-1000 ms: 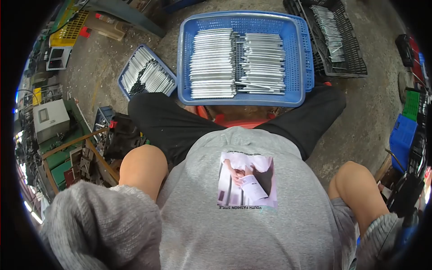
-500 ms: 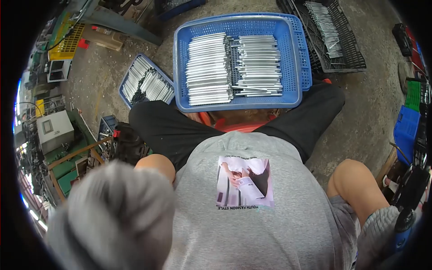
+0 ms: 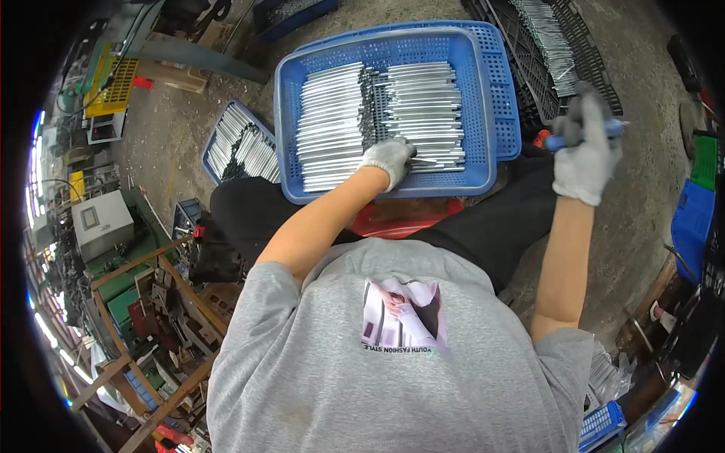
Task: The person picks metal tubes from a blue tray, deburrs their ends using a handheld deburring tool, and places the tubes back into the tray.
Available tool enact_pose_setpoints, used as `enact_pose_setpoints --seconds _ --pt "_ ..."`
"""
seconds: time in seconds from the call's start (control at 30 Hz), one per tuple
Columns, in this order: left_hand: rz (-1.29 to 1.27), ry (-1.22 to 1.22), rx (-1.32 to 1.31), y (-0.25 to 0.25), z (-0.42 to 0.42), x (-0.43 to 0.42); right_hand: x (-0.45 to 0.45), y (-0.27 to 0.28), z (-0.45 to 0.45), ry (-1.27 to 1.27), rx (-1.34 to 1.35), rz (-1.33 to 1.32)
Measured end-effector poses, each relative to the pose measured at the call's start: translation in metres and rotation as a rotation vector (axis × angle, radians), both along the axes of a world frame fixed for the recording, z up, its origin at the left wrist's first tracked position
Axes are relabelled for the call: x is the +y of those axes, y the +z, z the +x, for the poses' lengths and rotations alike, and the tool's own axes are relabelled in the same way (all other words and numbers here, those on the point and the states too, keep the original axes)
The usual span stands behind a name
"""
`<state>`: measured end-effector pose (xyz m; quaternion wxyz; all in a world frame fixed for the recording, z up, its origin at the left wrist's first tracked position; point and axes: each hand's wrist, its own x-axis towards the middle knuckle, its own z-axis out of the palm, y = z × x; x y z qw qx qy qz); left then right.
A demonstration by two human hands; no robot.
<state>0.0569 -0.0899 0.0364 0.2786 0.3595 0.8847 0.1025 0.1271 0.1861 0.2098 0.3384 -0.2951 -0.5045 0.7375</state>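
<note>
In the head view my left hand (image 3: 388, 161), in a white glove with dark fingertips, reaches over the near edge of a blue plastic basket (image 3: 487, 113). Its fingers are closed at the end of a thin metal rod (image 3: 427, 161), which points to the right. Two rows of silvery metal rods (image 3: 330, 124) lie side by side in the basket. My right hand (image 3: 586, 162), also gloved, is raised to the right of the basket. It is wrapped round a blue handheld tool (image 3: 556, 143); blur hides the tool's exact kind.
A smaller blue basket (image 3: 212, 167) of rods stands at the left. At the upper right is a black crate (image 3: 522, 83) with more rods. My dark-trousered legs flank the large basket. A wooden frame (image 3: 170, 389) and a grey box (image 3: 103, 226) are at the left.
My left hand has come from the blurred lower left down to the rods. My right hand has moved from the lower right edge up beside the basket, carrying the blue tool.
</note>
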Motion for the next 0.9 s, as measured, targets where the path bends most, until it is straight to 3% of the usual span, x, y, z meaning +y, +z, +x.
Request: enact_pose_setpoints --seconds 0.23,0.37,0.47,0.53,0.63,0.9 --pt "-0.103 -0.053 0.006 -0.031 -0.001 0.018 0.023 -0.071 -0.022 0.084 -0.173 -0.083" --pt "-0.006 -0.087 0.042 -0.036 0.0 0.049 0.03 -0.093 -0.029 0.111 -0.234 -0.041" --pt "0.091 -0.043 0.056 -0.033 -0.018 0.069 0.032 -0.094 -0.033 0.154 -0.247 -0.046" --pt "0.146 0.165 0.123 -0.029 -0.038 0.083 0.031 -0.088 -0.035 0.19 -0.241 -0.041" --pt "0.057 0.152 0.242 -0.023 -0.059 0.095 0.029 -0.084 -0.036 0.241 -0.243 -0.081" --pt "0.001 0.161 0.252 -0.052 -0.055 0.096 0.024 -0.085 -0.036 0.314 -0.269 -0.068"
